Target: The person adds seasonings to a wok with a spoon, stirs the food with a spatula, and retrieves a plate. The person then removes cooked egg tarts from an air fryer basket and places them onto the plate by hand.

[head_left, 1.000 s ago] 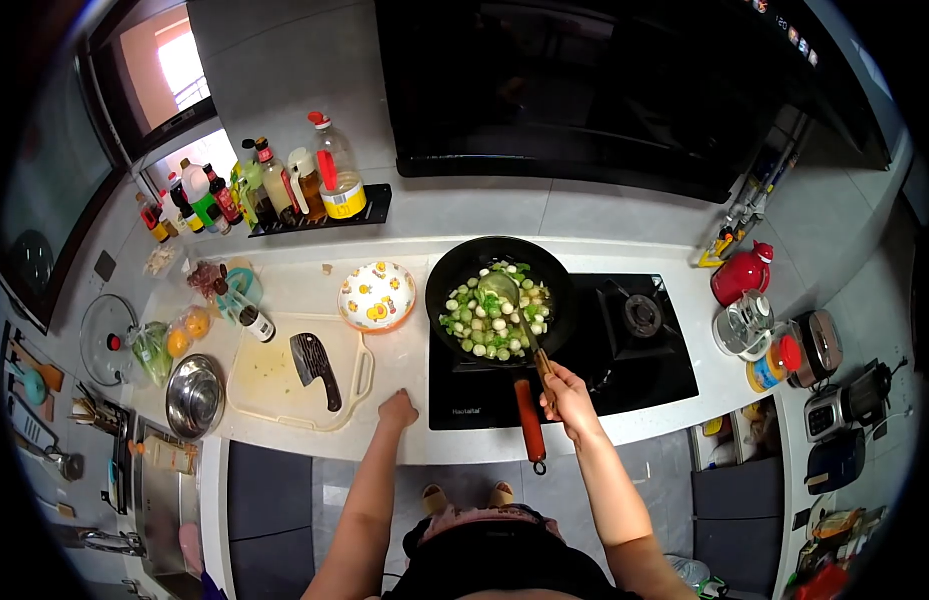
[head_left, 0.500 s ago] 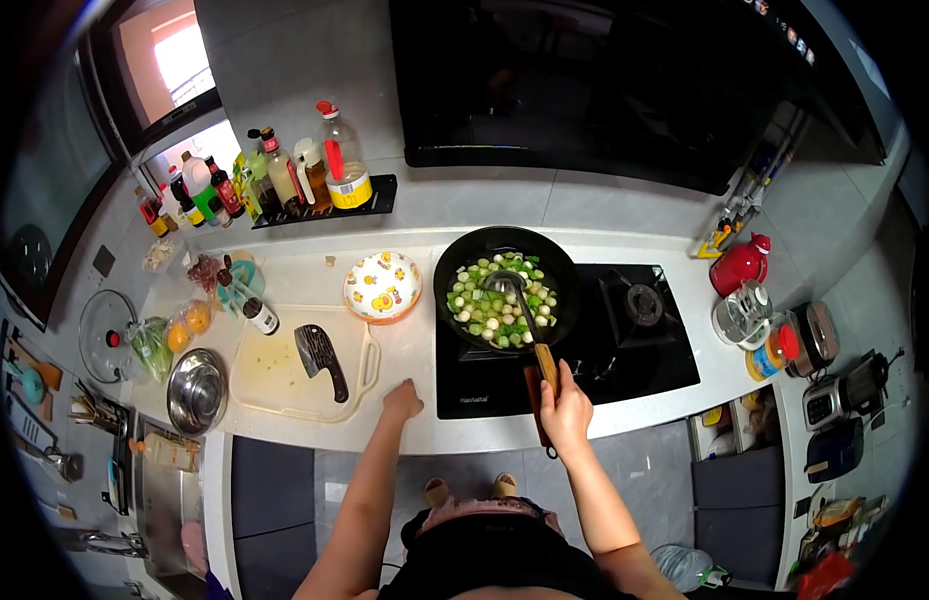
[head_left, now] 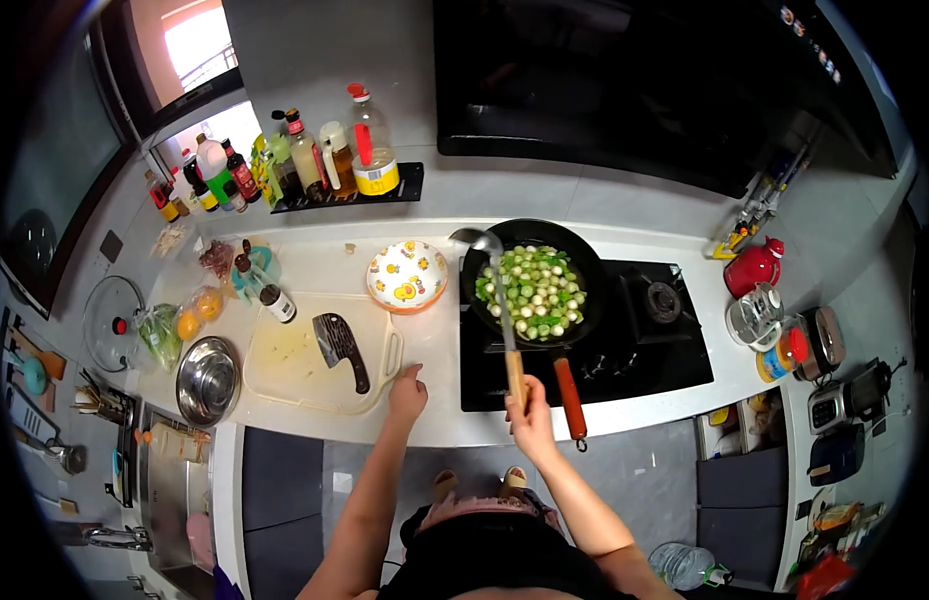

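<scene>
Work surface: a white counter point(head_left: 435, 345) runs along a grey tiled wall point(head_left: 605, 205), with a grey tiled floor point(head_left: 625, 470) in front. A black hob point(head_left: 685, 360) is set into the counter below a black hood point(head_left: 585, 90). A window point(head_left: 197, 50) opens at the far left, above a sink point(head_left: 190, 490) at the near left. A shelf point(head_left: 410, 182) on the wall bears bottles point(head_left: 310, 165). Left of the hob are a patterned bowl point(head_left: 407, 277), a board point(head_left: 285, 375) with a cleaver point(head_left: 337, 345) on it, and a steel bowl point(head_left: 208, 382).

Wok: the wok point(head_left: 593, 275) sits on the left side of the hob and contains green and white pieces point(head_left: 535, 290). Its red handle point(head_left: 570, 400) points toward the person.

Ladle orientation: the ladle point(head_left: 505, 315) is above the left part of the wok. Its long axis runs away from the person, leaning slightly left. The cup is at the far end, over the wok's far-left rim; the wooden end is nearest the person.

Grip: the right hand point(head_left: 531, 412) is closed around the wooden end. The metal shaft and cup extend forward from the fingers. The red handle is just right of this hand.

Left hand: the left hand point(head_left: 409, 395) is at the counter's front edge, near the board's right end. The spread of its fingers cannot be determined.
</scene>
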The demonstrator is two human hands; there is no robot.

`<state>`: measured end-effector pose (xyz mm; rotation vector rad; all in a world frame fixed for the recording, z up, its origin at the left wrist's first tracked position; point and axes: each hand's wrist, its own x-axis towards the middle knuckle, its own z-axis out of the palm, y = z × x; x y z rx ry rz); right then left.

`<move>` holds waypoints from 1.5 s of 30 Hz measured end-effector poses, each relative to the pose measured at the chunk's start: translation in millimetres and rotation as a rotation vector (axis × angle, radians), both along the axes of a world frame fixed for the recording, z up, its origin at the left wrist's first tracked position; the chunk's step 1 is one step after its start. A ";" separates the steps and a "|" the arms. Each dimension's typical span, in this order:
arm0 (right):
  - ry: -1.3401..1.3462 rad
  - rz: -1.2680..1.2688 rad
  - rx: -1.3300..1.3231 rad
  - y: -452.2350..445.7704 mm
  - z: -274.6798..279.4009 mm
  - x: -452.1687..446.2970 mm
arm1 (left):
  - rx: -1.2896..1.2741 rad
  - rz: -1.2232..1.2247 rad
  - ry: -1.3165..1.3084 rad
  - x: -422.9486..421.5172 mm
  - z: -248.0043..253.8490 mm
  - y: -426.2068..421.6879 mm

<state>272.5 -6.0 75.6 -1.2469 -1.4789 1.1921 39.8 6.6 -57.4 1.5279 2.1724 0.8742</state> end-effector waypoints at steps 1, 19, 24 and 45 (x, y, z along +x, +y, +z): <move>-0.112 -0.004 0.207 1.9 -8.6 -12.1 | 0.061 0.001 -0.004 -5.4 -1.0 -5.0; -0.669 0.106 0.257 6.4 -157.5 -115.5 | 0.203 0.103 -0.182 -56.5 1.9 -89.3; -0.722 0.127 0.259 12.4 -170.4 -124.9 | 0.215 0.093 -0.173 -49.1 4.5 -91.0; -0.105 -0.131 -0.117 -99.4 -168.3 64.2 | 0.264 0.023 0.006 63.2 -2.4 -90.0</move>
